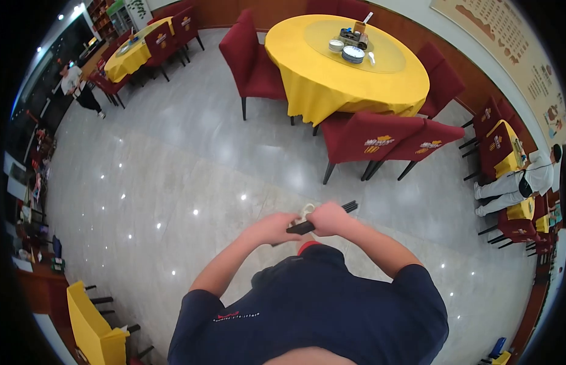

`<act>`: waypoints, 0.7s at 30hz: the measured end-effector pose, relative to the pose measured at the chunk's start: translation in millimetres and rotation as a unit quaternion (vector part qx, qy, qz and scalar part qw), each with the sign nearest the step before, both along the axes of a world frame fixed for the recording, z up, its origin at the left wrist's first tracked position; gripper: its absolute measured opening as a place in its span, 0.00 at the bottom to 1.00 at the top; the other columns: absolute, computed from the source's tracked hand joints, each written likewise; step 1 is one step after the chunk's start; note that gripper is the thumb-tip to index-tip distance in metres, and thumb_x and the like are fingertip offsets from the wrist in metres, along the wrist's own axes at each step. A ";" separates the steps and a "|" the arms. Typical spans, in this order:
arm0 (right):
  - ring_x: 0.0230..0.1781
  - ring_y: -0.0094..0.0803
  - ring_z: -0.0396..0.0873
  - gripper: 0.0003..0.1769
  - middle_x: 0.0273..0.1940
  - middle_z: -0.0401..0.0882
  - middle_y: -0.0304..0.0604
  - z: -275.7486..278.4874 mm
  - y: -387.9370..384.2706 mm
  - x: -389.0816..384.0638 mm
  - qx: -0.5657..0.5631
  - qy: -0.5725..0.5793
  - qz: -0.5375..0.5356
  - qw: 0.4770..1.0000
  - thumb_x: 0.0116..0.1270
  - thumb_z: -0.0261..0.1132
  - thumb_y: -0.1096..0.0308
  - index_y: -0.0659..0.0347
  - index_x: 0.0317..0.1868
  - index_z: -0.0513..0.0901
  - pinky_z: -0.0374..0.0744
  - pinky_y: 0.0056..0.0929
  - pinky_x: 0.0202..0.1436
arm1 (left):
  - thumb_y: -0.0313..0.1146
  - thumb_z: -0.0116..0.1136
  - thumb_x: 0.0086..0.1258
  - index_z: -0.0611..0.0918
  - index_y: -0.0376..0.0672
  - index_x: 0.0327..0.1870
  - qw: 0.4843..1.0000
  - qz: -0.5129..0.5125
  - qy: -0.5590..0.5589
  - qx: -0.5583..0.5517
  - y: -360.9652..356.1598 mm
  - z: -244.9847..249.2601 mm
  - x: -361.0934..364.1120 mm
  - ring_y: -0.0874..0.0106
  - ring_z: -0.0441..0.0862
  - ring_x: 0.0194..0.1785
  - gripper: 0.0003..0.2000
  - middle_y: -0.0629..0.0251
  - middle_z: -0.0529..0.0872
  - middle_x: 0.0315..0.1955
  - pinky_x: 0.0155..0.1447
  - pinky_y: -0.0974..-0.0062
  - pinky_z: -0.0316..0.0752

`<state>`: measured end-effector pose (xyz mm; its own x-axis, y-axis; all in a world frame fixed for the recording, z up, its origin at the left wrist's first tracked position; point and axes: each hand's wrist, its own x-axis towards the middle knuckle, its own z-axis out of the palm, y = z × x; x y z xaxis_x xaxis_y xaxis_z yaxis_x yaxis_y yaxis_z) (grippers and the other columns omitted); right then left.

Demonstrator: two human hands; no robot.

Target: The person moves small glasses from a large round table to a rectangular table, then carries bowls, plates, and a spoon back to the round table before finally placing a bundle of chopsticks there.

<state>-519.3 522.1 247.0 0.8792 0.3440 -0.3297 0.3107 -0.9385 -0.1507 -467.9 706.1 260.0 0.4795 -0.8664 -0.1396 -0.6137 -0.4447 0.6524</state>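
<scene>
My right hand [328, 219] is closed around a bundle of thin black sticks [350, 207] that look like chopsticks. One end sticks out past my right hand, and the other points toward my left hand. My left hand [276, 229] is close beside it, its fingers curled at the near end of the sticks. Between the two hands shows a small white curved thing [307, 211], too small to name. What my left fingers grip is partly hidden.
Ahead stands a round table with a yellow cloth [307, 91], bearing stacked bowls and plates [353, 55]. Red chairs [374, 140] surround it. One person [76, 85] is at the far left, another [532, 176] at the right. Grey tiled floor [192, 164] lies between.
</scene>
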 end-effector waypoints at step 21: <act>0.31 0.26 0.71 0.03 0.18 0.69 0.31 -32.1 -57.2 352.5 0.154 -0.265 0.260 0.916 0.47 0.57 0.66 0.49 0.19 0.75 0.64 0.31 0.44 | 0.31 0.51 0.59 0.68 0.42 0.32 0.651 0.206 0.712 -0.161 -63.0 -59.5 279.4 0.80 0.71 0.19 0.06 0.71 0.70 0.18 0.22 0.82 0.70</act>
